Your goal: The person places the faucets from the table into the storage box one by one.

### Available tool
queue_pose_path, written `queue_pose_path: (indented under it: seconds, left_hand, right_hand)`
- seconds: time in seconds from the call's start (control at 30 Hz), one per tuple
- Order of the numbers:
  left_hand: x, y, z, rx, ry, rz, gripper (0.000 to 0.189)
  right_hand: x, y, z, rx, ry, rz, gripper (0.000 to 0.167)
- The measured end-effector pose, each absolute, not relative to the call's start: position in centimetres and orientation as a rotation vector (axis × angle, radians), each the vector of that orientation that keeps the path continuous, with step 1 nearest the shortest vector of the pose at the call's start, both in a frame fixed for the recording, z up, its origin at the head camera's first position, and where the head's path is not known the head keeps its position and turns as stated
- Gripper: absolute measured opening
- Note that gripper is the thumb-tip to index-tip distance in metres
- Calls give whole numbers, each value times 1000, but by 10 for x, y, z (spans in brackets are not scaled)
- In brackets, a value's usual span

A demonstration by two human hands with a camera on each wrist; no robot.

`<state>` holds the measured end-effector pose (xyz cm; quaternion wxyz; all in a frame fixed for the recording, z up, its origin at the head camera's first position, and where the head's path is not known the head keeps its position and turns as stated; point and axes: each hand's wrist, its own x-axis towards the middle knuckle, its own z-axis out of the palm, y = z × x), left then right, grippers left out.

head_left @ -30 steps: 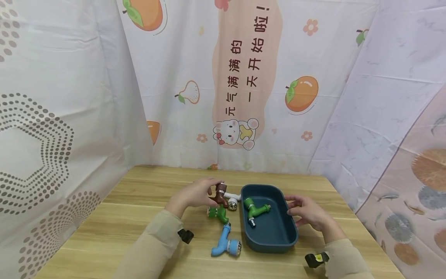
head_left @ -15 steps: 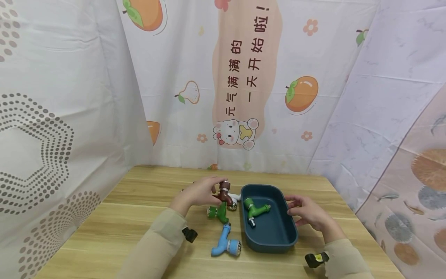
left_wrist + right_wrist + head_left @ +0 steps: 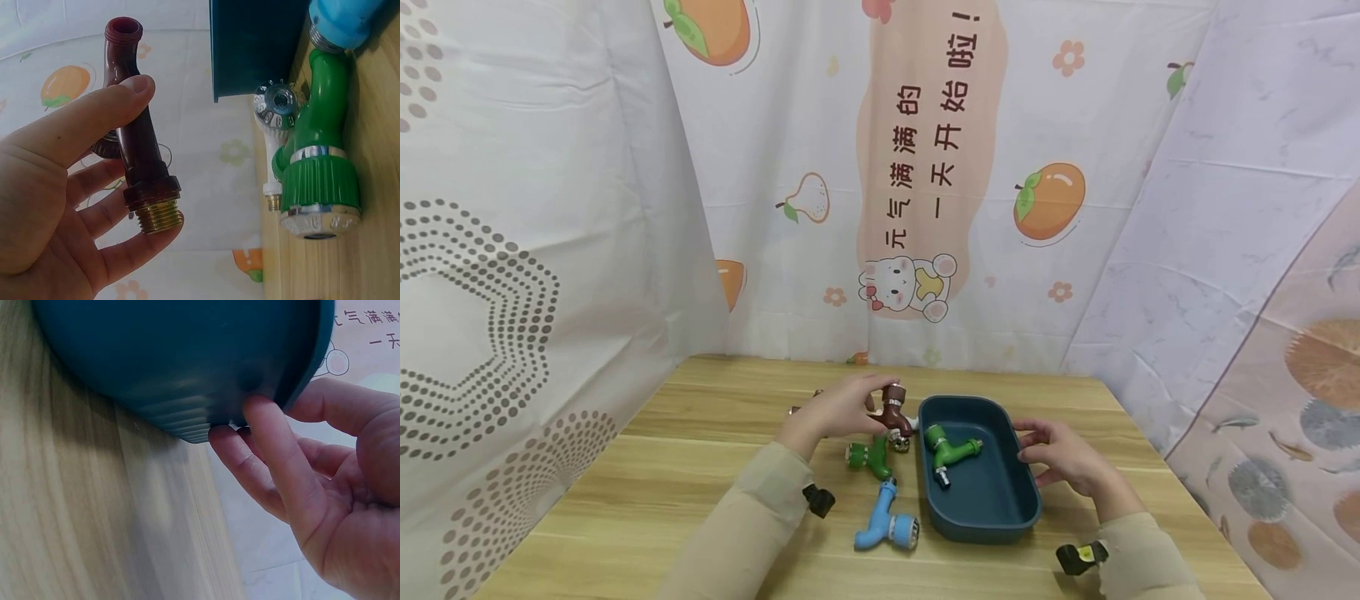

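My left hand [image 3: 842, 407] pinches a dark red faucet [image 3: 139, 147] between thumb and fingers, holding it above the table. Its brass threaded end shows in the left wrist view. Just left of the teal bin [image 3: 992, 533], beneath that hand, lie a green faucet [image 3: 872, 457], a white faucet [image 3: 270, 153] with a chrome end and, nearer me, a blue faucet [image 3: 883, 527]. The white one is partly hidden. Another green faucet [image 3: 951, 452] lies inside the bin. My right hand [image 3: 1063, 457] touches the bin's right outer wall with its fingertips.
The wooden table [image 3: 647, 483] ends at a printed curtain [image 3: 790, 275] behind. Dark ends of another object [image 3: 794, 410] peek out behind the left hand. Black wrist cameras sit at both sleeves.
My left hand has moved right and slightly up with the dark red faucet, bringing it closer to the bin. The right hand and the bin have stayed put.
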<state>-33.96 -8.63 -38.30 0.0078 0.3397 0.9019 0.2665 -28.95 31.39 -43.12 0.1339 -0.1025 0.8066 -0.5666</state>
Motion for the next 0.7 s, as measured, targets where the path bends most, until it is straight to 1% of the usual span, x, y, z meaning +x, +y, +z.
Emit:
queue_pose_path:
  seconds: [0.3,0.7]
  left_hand:
    - [-338,-74,-377,1076,2816,792,78]
    - [-340,-56,-376,1167,2812,710,77]
  right_hand:
    - [-290,314,-431,-301,2342,-1646,67]
    - [-289,313,-431,-302,2349,-1645,66]
